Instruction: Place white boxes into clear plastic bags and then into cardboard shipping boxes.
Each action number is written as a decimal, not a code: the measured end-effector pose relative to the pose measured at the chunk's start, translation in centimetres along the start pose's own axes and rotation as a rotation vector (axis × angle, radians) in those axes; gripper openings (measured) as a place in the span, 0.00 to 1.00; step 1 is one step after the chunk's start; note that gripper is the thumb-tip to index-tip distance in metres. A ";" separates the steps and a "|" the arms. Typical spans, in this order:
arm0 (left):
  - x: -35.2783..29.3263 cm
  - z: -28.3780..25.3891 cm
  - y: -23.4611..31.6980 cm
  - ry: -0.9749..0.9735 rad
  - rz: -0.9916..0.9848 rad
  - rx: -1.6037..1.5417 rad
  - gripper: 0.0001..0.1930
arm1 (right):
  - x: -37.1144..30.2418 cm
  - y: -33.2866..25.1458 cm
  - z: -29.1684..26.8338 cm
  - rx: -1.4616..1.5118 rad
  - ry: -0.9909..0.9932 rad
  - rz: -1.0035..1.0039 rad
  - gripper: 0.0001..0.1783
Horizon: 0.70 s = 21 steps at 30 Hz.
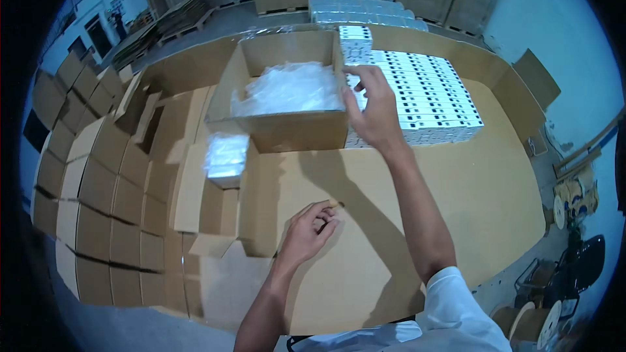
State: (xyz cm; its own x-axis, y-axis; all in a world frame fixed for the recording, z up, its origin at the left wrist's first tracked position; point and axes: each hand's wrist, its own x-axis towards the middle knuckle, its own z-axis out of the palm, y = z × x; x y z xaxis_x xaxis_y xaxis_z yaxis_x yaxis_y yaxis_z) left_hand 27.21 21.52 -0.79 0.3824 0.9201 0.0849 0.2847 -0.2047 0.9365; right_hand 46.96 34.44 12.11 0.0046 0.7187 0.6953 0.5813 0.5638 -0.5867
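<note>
My right hand (377, 107) reaches forward to the left end of a block of small white boxes (427, 91), beside the wall of a large carton. Its thumb and forefinger are apart, with white box surface visible between them; whether they touch it I cannot tell. Nearer to me, my left hand (309, 233) is low over the cardboard tabletop (365, 274). Its fingers are loosely curled, with a gap between thumb and forefinger and nothing visible held. A tan covering (335, 203) shows at a fingertip. Clear-wrapped white packs (227, 156) sit in a smaller open carton (189, 189) at the left.
The large open carton (293, 132) holds a heap of clear plastic bags (290, 90). A short white stack (355, 42) rises at the block's far left corner. Folded cartons (98, 176) line the left side. A cardboard wall (515, 94) borders the table; cable reels (544, 322) stand at right.
</note>
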 end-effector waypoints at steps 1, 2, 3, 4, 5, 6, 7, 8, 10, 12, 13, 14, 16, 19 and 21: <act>1.0 0.6 0.3 -0.016 0.015 0.005 0.18 | 1.9 2.6 -1.5 -0.064 -0.004 0.027 0.18; 1.9 1.4 0.6 0.002 -0.024 -0.025 0.18 | 3.7 5.3 -2.7 -0.126 -0.012 0.055 0.18; 2.9 2.3 0.9 0.014 -0.058 -0.061 0.17 | 5.3 8.0 -3.9 -0.143 0.006 0.058 0.18; 3.6 3.0 1.1 -0.006 -0.043 -0.061 0.17 | 6.6 10.8 -4.8 -0.221 -0.005 0.076 0.21; 4.0 3.2 1.5 -0.005 -0.079 -0.066 0.17 | 7.9 13.1 -5.1 -0.284 -0.018 0.094 0.23; 4.2 3.3 1.7 -0.003 -0.114 -0.073 0.18 | 9.0 14.9 -5.1 -0.288 -0.004 0.098 0.23; 4.3 3.1 1.7 -0.012 -0.105 -0.065 0.18 | 10.3 16.3 -4.7 -0.332 -0.040 0.124 0.25; 4.3 3.2 1.8 -0.005 -0.103 -0.077 0.18 | 11.2 17.4 -4.4 -0.376 -0.083 0.153 0.28; 4.2 3.3 2.0 -0.003 -0.101 -0.084 0.18 | 13.1 19.4 -3.7 -0.406 -0.092 0.183 0.30; 4.9 3.9 2.3 0.011 -0.069 -0.066 0.19 | 14.6 21.2 -3.8 -0.482 -0.111 0.235 0.32; 5.2 4.0 2.6 0.011 -0.071 -0.060 0.19 | 15.2 20.9 -3.5 -0.477 -0.108 0.237 0.32; 5.5 4.1 2.8 0.017 -0.112 -0.068 0.18 | 15.7 20.7 -3.5 -0.460 -0.157 0.292 0.32; 6.2 4.4 3.2 0.016 -0.150 -0.073 0.18 | 16.0 20.9 -3.9 -0.440 -0.184 0.350 0.29; 7.1 5.0 3.6 0.010 -0.171 -0.099 0.18 | 16.1 22.2 -4.6 -0.460 -0.135 0.298 0.26; 7.3 5.1 3.5 -0.005 -0.189 -0.094 0.19 | 15.9 23.1 -4.8 -0.459 -0.126 0.282 0.25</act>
State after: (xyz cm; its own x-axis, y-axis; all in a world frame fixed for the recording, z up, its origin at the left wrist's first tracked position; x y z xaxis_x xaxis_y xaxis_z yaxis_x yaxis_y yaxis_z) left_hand 35.46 25.86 1.39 0.3349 0.9373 -0.0967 0.2682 0.0036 0.9634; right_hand 64.41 56.93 11.62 0.1308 0.8751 0.4659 0.8669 0.1270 -0.4820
